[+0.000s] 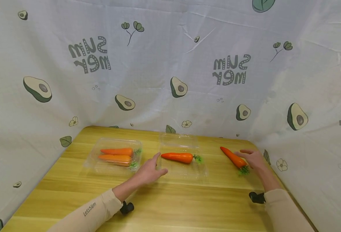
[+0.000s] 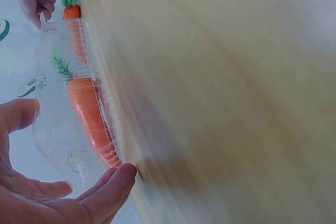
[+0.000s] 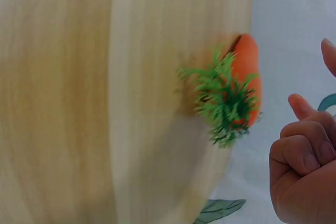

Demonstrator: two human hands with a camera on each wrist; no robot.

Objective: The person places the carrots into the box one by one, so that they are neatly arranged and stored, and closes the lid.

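An orange toy carrot (image 1: pixel 177 157) with a green top lies in an opened clear plastic box (image 1: pixel 173 172) in the middle of the table. At that box's left end is my left hand (image 1: pixel 149 172), thumb and fingers spread about its edge; whether they press on it I cannot tell. Farther right, a second carrot (image 1: pixel 233 158) lies slanted on the bare wood. Just right of it hovers my right hand (image 1: pixel 253 158), thumb and index finger apart. In the right wrist view a gap shows between this hand (image 3: pixel 307 153) and the carrot (image 3: pixel 247 74).
To the left stands another clear plastic box (image 1: pixel 101 167) holding carrots (image 1: pixel 115 158). The wooden table (image 1: pixel 170 206) ends at a white cloth (image 1: pixel 159 64) printed with avocados, which hangs behind and at both sides. A black wrist mount (image 1: pixel 127 207) sits under the left sleeve.
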